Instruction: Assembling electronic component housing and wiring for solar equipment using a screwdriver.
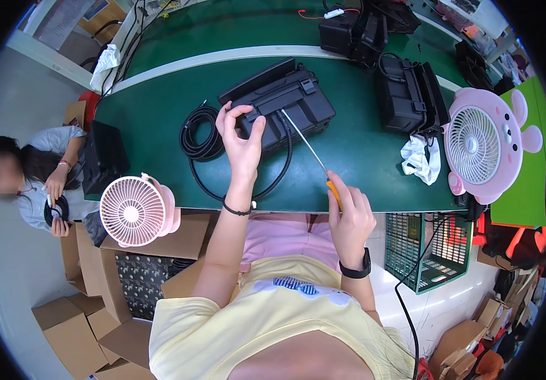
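Pinching an orange-handled screwdriver [306, 142], the right hand [351, 220] angles its tip at a black case [316, 104] near the far edge of the green table [374, 174]. The left hand [242, 145], thumb and fingers spread apart, lies over the case's left side, beside a coiled black cable [189, 134].

Can pass over bare worktop [361, 136] between black box [314, 104] and black case [403, 98], narrowing nearer the edge beside crumpled white cloth [422, 161]. Blocked left of box by black cable coil [190, 136], with pale pink fan [132, 211] nearer the edge. Hemmed in far right by pink animal-faced fan [474, 147]. Must avoid slanting screwdriver [308, 145] and looped corrugated cable [289, 149] in front.
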A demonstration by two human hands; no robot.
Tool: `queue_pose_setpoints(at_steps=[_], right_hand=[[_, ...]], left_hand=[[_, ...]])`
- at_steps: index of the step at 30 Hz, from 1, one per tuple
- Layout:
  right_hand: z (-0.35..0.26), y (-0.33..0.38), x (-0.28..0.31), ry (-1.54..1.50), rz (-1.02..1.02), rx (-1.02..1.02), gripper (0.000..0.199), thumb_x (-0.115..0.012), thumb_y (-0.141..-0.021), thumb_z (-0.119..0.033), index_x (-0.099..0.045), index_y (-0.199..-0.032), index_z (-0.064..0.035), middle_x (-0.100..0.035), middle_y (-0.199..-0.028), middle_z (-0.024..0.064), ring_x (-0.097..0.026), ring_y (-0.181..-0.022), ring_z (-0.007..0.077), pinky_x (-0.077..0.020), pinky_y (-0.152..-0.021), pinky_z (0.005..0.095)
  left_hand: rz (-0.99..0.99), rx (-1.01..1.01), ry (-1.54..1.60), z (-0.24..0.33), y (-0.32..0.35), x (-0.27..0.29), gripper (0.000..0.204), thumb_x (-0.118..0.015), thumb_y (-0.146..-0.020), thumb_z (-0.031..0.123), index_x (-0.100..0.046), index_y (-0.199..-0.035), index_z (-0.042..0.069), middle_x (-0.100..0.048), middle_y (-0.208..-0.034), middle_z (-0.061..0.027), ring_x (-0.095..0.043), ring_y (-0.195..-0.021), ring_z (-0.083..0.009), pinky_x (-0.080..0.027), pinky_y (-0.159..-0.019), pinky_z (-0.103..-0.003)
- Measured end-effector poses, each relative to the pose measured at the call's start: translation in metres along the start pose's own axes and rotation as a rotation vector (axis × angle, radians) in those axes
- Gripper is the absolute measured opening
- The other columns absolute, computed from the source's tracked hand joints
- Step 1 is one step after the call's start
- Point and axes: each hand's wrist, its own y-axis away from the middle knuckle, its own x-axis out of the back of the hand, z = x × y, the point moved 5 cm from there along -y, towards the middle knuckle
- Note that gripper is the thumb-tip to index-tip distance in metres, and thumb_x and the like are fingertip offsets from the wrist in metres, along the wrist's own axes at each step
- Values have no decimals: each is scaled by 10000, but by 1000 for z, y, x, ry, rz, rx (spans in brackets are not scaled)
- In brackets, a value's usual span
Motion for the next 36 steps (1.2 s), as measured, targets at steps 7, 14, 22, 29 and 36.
queue_pose_setpoints(at_steps=[7, 14, 22, 29, 36], right_hand=[[0, 0, -1, -30, 19, 13, 355, -733, -868, -139, -706, -1212, -222, -630, -807, 14, -580, -661, 184, -478, -559, 322], [1, 3, -2, -48, -6, -11, 347, -720, -877, -136, -704, -1214, -217, -630, -816, 14, -583, -672, 187, -486, -563, 326], [2, 1, -3, -28, -6, 15, 342, -721, -875, -142, -709, -1207, -224, -628, -823, 10, -582, -670, 183, -489, -564, 321], [-3, -4, 1, -164, -156, -85, 358, -687, -913, -138, -669, -1269, -177, -622, -753, 69, -599, -607, 230, -509, -572, 353], [17, -9, -5, -659, -456, -358, 335, -597, -985, -150, -617, -1313, -87, -712, -940, 198, -699, -732, 329, -541, -674, 327]], left_hand=[[18, 13, 52, 2, 1, -1, 280, -766, -839, 90, -647, -1092, 113, -390, -1475, -147, -352, -1408, -288, -274, -1141, -399], [0, -1, 27, -2, 0, 0, 306, -767, -828, 60, -648, -1096, 147, -329, -1476, -126, -409, -1345, -277, -336, -1108, -378], [-1, 5, 27, -3, 0, 0, 308, -767, -828, 59, -645, -1098, 144, -330, -1474, -122, -396, -1357, -275, -345, -1102, -381], [-6, -14, 39, -6, -2, 0, 304, -767, -829, 62, -642, -1096, 135, -335, -1467, -127, -379, -1369, -276, -341, -1104, -388], [33, -64, 84, -5, 1, 1, 293, -761, -836, 63, -630, -1091, 122, -362, -1444, -129, -374, -1370, -278, -347, -1088, -394]])
